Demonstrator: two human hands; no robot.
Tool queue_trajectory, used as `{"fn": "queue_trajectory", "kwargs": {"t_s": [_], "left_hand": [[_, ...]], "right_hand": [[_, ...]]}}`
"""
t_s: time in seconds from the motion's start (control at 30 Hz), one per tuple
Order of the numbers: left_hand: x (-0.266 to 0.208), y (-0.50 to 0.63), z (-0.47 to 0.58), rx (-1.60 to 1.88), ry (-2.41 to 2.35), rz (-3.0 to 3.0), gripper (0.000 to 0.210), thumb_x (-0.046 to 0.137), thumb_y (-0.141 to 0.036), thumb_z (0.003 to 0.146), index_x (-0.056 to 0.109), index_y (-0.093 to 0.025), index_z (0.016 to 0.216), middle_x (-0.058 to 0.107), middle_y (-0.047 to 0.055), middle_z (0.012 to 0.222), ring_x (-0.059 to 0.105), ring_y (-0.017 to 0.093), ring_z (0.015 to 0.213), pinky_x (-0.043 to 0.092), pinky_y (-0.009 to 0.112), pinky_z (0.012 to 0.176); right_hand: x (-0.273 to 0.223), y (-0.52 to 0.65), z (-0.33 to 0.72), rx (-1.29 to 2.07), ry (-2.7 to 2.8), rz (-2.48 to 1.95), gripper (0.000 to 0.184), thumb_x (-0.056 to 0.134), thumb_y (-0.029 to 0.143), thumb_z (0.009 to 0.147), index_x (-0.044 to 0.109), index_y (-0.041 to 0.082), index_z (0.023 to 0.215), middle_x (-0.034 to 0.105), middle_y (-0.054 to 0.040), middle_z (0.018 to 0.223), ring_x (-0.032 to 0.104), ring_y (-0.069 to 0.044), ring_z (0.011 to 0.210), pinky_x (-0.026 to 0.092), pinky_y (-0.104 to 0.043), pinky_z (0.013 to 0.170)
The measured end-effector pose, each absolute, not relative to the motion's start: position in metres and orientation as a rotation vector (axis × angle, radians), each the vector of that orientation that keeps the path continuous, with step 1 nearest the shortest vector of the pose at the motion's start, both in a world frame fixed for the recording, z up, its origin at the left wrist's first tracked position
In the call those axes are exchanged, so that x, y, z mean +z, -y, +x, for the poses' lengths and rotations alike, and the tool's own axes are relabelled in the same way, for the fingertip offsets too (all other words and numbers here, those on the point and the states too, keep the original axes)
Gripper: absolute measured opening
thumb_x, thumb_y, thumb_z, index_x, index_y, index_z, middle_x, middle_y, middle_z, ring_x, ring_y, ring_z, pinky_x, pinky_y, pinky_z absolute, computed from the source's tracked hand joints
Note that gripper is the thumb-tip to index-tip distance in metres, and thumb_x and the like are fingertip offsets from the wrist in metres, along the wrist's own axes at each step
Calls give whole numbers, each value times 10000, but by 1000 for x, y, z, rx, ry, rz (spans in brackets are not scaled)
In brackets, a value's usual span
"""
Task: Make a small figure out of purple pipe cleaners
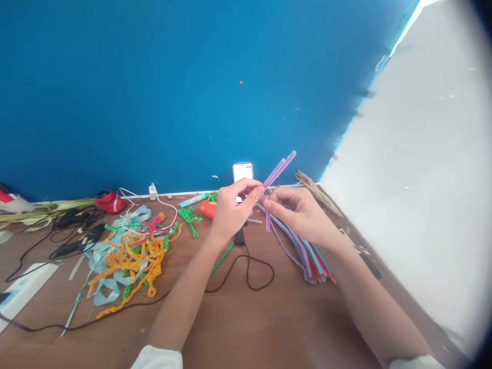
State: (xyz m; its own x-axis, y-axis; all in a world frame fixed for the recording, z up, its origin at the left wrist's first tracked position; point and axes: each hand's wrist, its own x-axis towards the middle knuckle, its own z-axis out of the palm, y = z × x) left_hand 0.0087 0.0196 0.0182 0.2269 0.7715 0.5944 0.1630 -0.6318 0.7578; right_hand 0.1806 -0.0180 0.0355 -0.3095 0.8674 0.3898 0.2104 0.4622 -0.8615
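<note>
Purple pipe cleaners (277, 171) slant up and to the right from between my two hands, above the table. My left hand (237, 204) pinches them near their lower part, thumb against fingers. Close beside it, my right hand (295, 211) is also closed on the purple pipe cleaners, with thumb and forefinger together. A short purple end hangs below the fingers. Under my right hand lies a bundle of pipe cleaners (315, 264) in purple, red and light blue, partly hidden by the hand and forearm.
Orange twisted pipe cleaners (134, 259) and light blue ribbon (100, 252) lie tangled at left. A green pipe cleaner figure (189, 219) lies behind my left arm. A phone (243, 171) leans against the blue wall. A black cable (265, 288) crosses the table; a white power strip (28, 287) sits left.
</note>
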Motion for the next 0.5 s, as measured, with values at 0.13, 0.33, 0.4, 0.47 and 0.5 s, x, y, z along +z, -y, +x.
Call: {"fn": "queue_trajectory", "kwargs": {"t_s": [0.13, 0.33, 0.4, 0.47, 0.5], "left_hand": [[15, -20, 13, 1311, -910, 1748, 203, 655, -393, 886, 661, -194, 928, 643, -15, 650, 593, 114, 571, 433, 221, 544], [17, -28, 6, 1120, -899, 1720, 203, 625, -382, 895, 620, -200, 983, 566, -35, 599, 569, 112, 557, 388, 195, 502], [22, -27, 2, 1119, -852, 1808, 242, 585, -386, 925, 640, -202, 1072, 585, -23, 653, 561, 107, 573, 400, 201, 515], [26, -24, -2, 1131, -815, 1932, 294, 564, -374, 945, 647, -215, 1177, 625, -6, 724, 565, 108, 605, 430, 214, 556], [28, -22, -4, 1130, -797, 2001, 314, 558, -364, 952, 646, -224, 1218, 654, 8, 775, 583, 114, 640, 449, 223, 588]], "right_hand": [[31, 17, 180, 257, 2058, -1102, 262, 530, 219, 934, 632, 169, 698, 594, -13, 643, 488, -132, 611, 327, -288, 603], [20, 9, 173, 6, 2067, -1153, 209, 516, 201, 919, 635, 182, 748, 626, -31, 711, 515, -149, 658, 318, -297, 623], [22, 9, 172, 218, 1959, -1130, 221, 537, 238, 928, 627, 183, 734, 586, -2, 653, 467, -125, 595, 310, -288, 598], [26, 10, 173, 486, 1834, -1091, 264, 564, 299, 935, 595, 183, 699, 533, 24, 604, 425, -109, 556, 296, -277, 562], [28, 11, 175, 625, 1769, -1060, 292, 578, 332, 935, 574, 185, 683, 511, 32, 592, 415, -105, 548, 292, -271, 549]]}}
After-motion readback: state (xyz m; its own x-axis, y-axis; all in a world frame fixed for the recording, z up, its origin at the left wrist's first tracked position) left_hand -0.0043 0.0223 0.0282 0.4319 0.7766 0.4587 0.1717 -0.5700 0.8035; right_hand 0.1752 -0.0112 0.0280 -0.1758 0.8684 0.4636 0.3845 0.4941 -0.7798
